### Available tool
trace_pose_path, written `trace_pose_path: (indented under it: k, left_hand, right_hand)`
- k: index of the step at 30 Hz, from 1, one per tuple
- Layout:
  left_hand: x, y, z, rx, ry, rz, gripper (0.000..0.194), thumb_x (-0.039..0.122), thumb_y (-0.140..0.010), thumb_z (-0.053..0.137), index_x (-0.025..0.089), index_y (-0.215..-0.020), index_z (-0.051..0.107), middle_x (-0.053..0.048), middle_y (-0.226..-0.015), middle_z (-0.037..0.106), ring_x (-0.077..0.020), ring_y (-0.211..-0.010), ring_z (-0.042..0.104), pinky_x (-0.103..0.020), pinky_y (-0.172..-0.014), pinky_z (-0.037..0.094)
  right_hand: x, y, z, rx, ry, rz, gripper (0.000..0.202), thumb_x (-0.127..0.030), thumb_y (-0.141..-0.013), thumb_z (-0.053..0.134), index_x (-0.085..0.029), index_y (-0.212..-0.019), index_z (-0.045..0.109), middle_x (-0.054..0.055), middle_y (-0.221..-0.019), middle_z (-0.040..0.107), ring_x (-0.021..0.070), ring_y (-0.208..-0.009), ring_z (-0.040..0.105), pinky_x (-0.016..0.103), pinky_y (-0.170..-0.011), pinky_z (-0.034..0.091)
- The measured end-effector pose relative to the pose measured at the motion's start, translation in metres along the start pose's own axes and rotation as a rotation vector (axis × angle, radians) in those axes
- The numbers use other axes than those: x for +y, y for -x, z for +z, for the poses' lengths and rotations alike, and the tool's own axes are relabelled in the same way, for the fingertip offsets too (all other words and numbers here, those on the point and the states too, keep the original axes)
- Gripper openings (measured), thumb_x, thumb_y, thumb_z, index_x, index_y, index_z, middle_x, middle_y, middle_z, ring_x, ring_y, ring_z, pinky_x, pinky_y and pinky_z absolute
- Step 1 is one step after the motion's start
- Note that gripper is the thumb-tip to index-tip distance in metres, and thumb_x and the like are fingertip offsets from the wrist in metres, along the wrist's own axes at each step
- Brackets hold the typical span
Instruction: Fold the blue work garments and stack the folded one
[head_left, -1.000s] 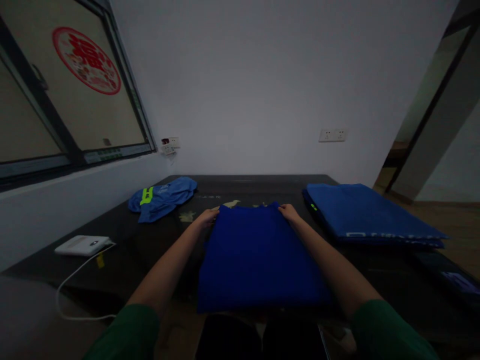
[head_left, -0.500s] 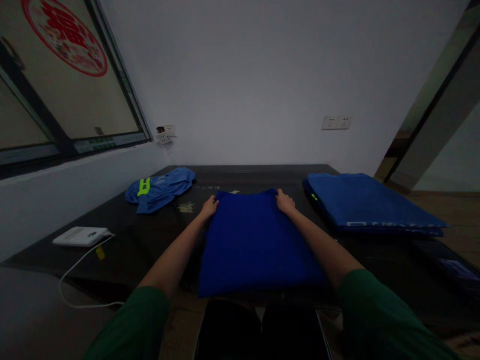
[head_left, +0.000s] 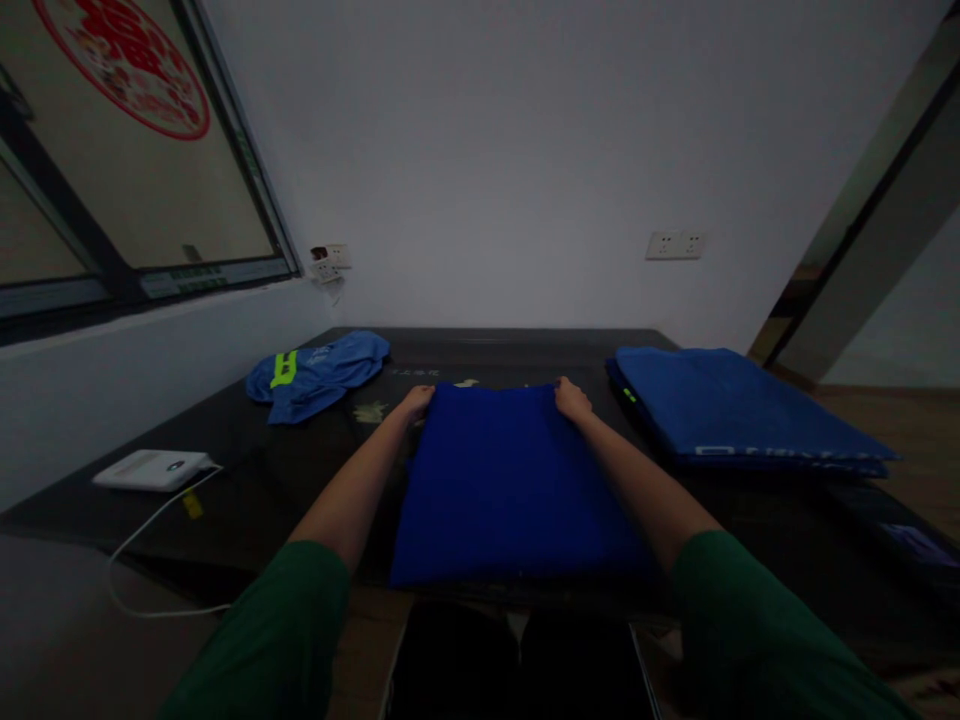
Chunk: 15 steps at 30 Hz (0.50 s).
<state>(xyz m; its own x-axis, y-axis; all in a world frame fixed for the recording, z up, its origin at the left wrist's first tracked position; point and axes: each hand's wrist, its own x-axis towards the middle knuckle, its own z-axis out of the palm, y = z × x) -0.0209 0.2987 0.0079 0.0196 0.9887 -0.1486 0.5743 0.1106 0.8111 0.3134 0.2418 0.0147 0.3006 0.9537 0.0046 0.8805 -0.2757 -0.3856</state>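
A dark blue cloth point(head_left: 510, 490), folded into a roughly rectangular shape, lies on the dark table point(head_left: 495, 345) right in front of me. My left hand point(head_left: 418, 401) is closed on its far left corner. At the far right corner, my right hand point(head_left: 572, 399) pinches the cloth's edge. The cloth's near edge reaches the front edge of the table.
A crumpled blue garment point(head_left: 322, 372) with a yellow-green strip lies at the back left. Nearer on the left is a white device point(head_left: 154, 469) with a white cable. A folded blue stack point(head_left: 742, 405) sits on the right, with a dark flat object point(head_left: 892, 525) beside it.
The view has shifted slightly. Both hands still hold the far corners of the cloth, and the cloth looks nearly the same.
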Motion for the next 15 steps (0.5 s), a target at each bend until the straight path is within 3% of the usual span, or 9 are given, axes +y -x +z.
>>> trace_pose_path:
  k: [4, 7, 11, 15]
  left_hand:
    - [0.010, -0.010, -0.002, -0.031, -0.021, 0.136, 0.026, 0.028, -0.090, 0.051, 0.016, -0.111, 0.061, -0.008, -0.115, 0.064, -0.0206, -0.108, 0.057, -0.027, -0.086, 0.047]
    - [0.012, -0.018, -0.006, -0.102, -0.061, 0.188, 0.021, 0.034, -0.080, 0.060, 0.017, -0.091, 0.066, -0.005, -0.094, 0.068, -0.0208, -0.095, 0.061, -0.024, -0.076, 0.047]
    - [0.008, -0.030, -0.015, -0.200, -0.120, 0.224, 0.025, 0.043, -0.072, 0.066, 0.019, -0.077, 0.064, -0.001, -0.073, 0.063, -0.0174, -0.073, 0.059, -0.022, -0.063, 0.044]
    - [0.003, -0.046, -0.024, -0.286, -0.194, 0.250, 0.030, 0.048, -0.069, 0.068, 0.019, -0.070, 0.062, 0.001, -0.065, 0.057, -0.0146, -0.063, 0.052, -0.021, -0.057, 0.039]
  right_hand:
    - [-0.001, -0.021, -0.005, -0.027, -0.006, -0.099, 0.041, -0.027, -0.096, 0.037, -0.020, -0.135, 0.048, 0.012, -0.130, 0.059, 0.0225, -0.119, 0.056, 0.031, -0.093, 0.043]
    - [-0.003, -0.038, -0.004, -0.080, -0.004, -0.187, 0.033, -0.022, -0.095, 0.041, -0.017, -0.121, 0.061, 0.010, -0.126, 0.062, 0.0191, -0.115, 0.057, 0.025, -0.092, 0.043]
    - [-0.003, -0.057, -0.004, -0.180, 0.013, -0.257, 0.029, -0.029, -0.093, 0.048, -0.012, -0.100, 0.070, 0.011, -0.104, 0.071, 0.0187, -0.092, 0.065, 0.023, -0.077, 0.047]
    - [0.002, -0.069, -0.007, -0.309, 0.034, -0.300, 0.041, -0.046, -0.091, 0.051, -0.012, -0.082, 0.071, 0.007, -0.077, 0.070, 0.0157, -0.065, 0.064, 0.022, -0.059, 0.047]
